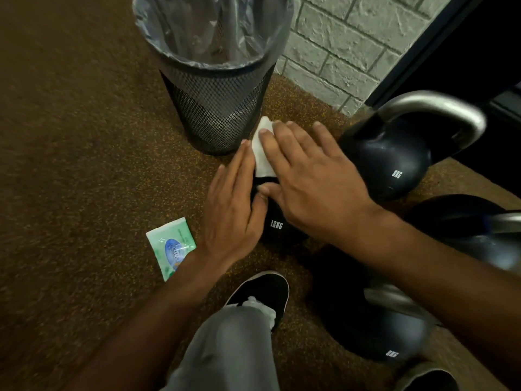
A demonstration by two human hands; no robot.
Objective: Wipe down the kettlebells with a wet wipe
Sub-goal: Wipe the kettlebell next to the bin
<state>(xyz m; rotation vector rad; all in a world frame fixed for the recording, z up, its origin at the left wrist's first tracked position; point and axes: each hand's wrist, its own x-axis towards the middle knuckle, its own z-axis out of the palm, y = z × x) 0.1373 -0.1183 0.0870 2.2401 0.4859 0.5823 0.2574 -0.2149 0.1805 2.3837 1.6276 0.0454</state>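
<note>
Pressing flat on the wet wipe (262,148), the right grip (315,176) has its fingers straight and slightly spread, not curled round anything. The wipe lies under those fingertips on the top of the 12KG kettlebell (277,225), with its white far end showing past the index finger toward the waste bin (217,108). The left grip (231,204) is also flat, fingers straight and close together, laid against the left side of the same kettlebell and touching the wipe's near edge. The kettlebell's handle is hidden under both hands; only the lower black body with its white weight mark shows. It stands on the speckled floor (84,165) just in front of the mesh bin, which is lined with a clear bag. To its right stands an 8KG kettlebell (394,162) with a steel handle, near but apart. Two more kettlebells sit closer to the person on the right, one (389,340) blurred. A green wipe packet (172,244) lies on the floor beside the left wrist. A black shoe (262,292) rests just below the 12KG kettlebell.
</note>
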